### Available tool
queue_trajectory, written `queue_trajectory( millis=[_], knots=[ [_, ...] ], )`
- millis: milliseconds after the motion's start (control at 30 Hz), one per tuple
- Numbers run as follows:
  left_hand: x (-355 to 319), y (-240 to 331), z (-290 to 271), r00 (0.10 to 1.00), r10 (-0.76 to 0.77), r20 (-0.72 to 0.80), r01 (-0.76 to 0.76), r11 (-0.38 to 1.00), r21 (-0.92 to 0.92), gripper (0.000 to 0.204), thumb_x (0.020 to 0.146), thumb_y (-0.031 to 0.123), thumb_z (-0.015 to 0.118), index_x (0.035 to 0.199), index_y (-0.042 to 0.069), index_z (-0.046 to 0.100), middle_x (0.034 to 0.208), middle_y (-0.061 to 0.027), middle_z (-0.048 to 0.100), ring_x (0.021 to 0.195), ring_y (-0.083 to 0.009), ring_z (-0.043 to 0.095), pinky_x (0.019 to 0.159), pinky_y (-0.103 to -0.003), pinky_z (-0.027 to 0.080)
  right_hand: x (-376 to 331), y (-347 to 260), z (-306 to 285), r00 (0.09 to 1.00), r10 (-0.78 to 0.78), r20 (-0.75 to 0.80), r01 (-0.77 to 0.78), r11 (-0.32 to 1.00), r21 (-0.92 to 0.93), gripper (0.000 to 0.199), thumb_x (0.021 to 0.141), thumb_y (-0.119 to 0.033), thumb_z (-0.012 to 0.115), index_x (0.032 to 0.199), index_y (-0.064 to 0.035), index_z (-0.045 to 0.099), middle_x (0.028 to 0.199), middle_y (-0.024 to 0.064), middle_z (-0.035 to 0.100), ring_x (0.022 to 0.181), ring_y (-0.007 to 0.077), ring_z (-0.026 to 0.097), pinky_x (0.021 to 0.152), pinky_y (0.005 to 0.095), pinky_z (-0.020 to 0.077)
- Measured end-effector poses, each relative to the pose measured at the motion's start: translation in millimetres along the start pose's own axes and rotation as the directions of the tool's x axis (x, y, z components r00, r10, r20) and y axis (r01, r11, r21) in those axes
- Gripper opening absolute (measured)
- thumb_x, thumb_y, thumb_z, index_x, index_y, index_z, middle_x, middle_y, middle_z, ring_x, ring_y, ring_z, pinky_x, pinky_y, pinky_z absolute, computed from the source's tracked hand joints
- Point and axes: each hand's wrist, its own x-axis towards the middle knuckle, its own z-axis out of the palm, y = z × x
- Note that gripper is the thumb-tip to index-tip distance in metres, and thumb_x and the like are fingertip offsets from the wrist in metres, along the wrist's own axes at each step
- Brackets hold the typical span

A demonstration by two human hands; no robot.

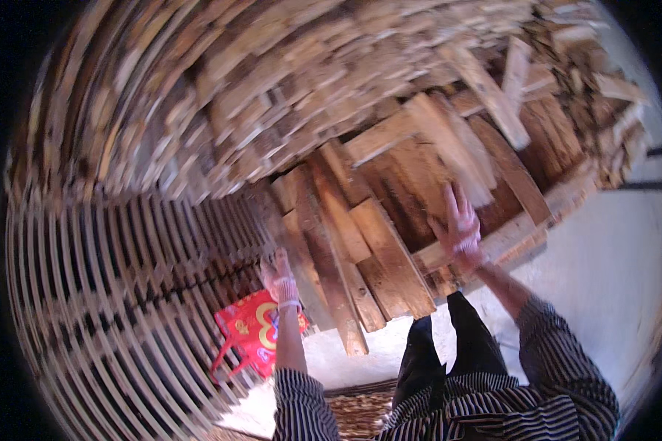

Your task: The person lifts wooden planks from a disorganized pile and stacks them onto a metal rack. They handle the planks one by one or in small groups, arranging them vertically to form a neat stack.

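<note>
Both my hands wear pale knitted gloves. My right hand [462,231] is over the loose boards, fingers stretched out and thumb apart, at the edge of a motion-blurred light board [452,143]; whether it touches that board I cannot tell. My left hand [278,279] is at the left end of the board pile, beside a long dark-edged board [320,246]. Its fingers look spread, though blurred, and nothing shows in them. Between the hands, several rough brown boards [393,253] lie side by side and overlapping, some jutting toward me.
Behind rises a tall stack of wood pieces [294,81]. Slatted stacks of thin boards [125,257] line the left. A red bag [254,331] with handles is below my left hand. Two short planks [493,95] lie crosswise at the far right. Pale floor [588,272] shows at the right.
</note>
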Motion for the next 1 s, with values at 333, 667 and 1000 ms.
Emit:
queue_trajectory(
  millis=[333, 667, 1000],
  knots=[
    [71.2, 24.4, 16.3, 0.865, -0.463, 0.194, 0.446, 0.886, 0.130, 0.074, 0.098, 0.066, 0.049, 0.143, 0.008, 0.053, 0.143, -0.0109, 0.055, 0.127, -0.0257, 0.054, 0.105, -0.042, 0.042, 1.1, -68.1, 91.7, 0.758, 0.155, 0.634, -0.396, 0.881, 0.258, 0.103, 0.089, -0.072, 0.055, 0.160, -0.0061, 0.021, 0.153, 0.0297, 0.040, 0.134, 0.0447, 0.051, 0.108, 0.0468, 0.0443],
    [107.4, -31.7, 28.1, 0.816, -0.491, 0.306, 0.415, 0.865, 0.280, 0.096, 0.089, 0.079, 0.050, 0.146, 0.003, 0.051, 0.145, -0.0178, 0.056, 0.124, -0.0342, 0.058, 0.106, -0.044, 0.043, -16.5, -76.9, 117.4, 0.652, 0.312, 0.691, -0.596, 0.775, 0.212, 0.090, 0.092, -0.064, 0.061, 0.156, -0.0071, 0.033, 0.143, 0.0259, 0.055, 0.131, 0.0372, 0.056, 0.103, 0.0407, 0.0481],
    [124.7, -78.5, 29.5, 0.829, -0.037, 0.557, 0.108, 0.990, -0.095, 0.073, 0.105, 0.056, 0.040, 0.157, 0.006, 0.033, 0.161, -0.0106, 0.032, 0.144, -0.0305, 0.035, 0.118, -0.045, 0.030, -25.7, -68.9, 128.8, 0.933, 0.137, 0.334, -0.185, 0.975, 0.118, 0.070, 0.093, -0.049, 0.051, 0.145, -0.0043, 0.040, 0.112, 0.0197, 0.059, 0.093, 0.0326, 0.059, 0.071, 0.0445, 0.0476]
  ],
)
